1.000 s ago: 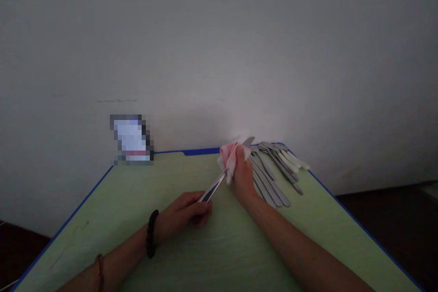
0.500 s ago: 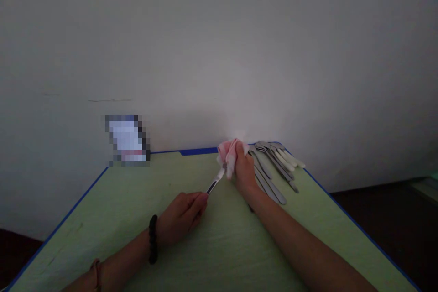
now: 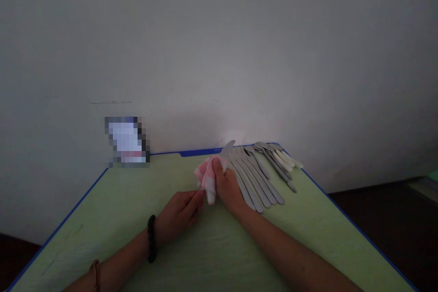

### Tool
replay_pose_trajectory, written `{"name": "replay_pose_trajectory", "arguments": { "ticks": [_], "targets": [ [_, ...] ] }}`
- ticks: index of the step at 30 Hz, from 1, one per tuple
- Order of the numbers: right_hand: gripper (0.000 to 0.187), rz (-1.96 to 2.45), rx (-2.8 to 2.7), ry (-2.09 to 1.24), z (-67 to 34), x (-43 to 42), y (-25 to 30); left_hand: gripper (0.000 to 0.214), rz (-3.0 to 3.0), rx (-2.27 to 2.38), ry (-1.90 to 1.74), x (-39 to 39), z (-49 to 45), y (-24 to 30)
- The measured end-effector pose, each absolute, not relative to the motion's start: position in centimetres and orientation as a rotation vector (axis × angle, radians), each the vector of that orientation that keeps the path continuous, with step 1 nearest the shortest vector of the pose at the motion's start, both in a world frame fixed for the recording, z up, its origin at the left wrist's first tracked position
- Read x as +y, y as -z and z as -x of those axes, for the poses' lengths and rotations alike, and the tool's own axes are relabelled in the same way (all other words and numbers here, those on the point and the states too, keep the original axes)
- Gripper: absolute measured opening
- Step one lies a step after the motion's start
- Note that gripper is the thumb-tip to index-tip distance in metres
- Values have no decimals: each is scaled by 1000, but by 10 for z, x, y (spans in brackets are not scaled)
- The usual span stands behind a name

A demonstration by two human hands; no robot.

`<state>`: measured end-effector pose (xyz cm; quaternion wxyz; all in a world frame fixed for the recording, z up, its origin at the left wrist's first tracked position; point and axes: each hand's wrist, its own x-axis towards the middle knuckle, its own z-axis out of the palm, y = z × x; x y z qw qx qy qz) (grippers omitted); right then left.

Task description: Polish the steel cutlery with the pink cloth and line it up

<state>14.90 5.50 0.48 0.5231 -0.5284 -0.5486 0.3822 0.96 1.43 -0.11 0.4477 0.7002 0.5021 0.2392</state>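
My left hand (image 3: 178, 216) is closed in a pinch on the handle end of a table knife, low on the green table (image 3: 219, 255). My right hand (image 3: 226, 188) is closed on a pink and white cloth (image 3: 206, 176), wrapped round the same knife close to my left fingertips. The knife blade (image 3: 228, 147) sticks out beyond the cloth toward the wall. The handle is almost wholly hidden by cloth and fingers. A dark bead bracelet (image 3: 151, 238) is on my left wrist.
A row of several steel knives (image 3: 255, 180) lies right of my right hand. Behind them lie several spoons, some with white handles (image 3: 285, 159). A blurred white box (image 3: 126, 141) stands at the table's far left corner against the wall. The table edge is blue (image 3: 356, 228).
My right hand has slid the cloth along the knife toward me, from the blade tip down to the handle. The blade now shows bare. My left hand has stayed on the handle end.
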Motion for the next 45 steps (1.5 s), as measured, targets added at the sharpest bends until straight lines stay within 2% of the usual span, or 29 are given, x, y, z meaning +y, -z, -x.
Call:
{"name": "replay_pose_trajectory", "arguments": {
  "ticks": [9,15,20,24,27,32,41,45],
  "targets": [
    [60,1290,-1083,-764,-183,83,-20,51,-1849,1191,-585,12,-9,4],
    [59,1298,-1165,-970,-144,57,-6,51,-1760,1244,-587,14,-13,1],
    [60,1237,-1251,-918,-150,62,-5,51,-1756,1270,-598,15,-13,-2],
    [60,1270,-1115,-807,-175,79,-11,51,-1801,1239,-555,12,-13,-1],
    [61,1255,-1035,-832,-170,75,-10,49,-1837,1232,-546,12,-14,0],
    [59,1218,-1223,-1037,-136,50,-2,48,-1862,1296,-600,17,-10,1],
    [60,1224,-1047,-906,-166,74,-3,46,-1969,1319,-579,16,-9,1],
    [60,1240,-1049,-956,-158,67,2,46,-1982,1321,-562,16,-8,3]
  ]
}}
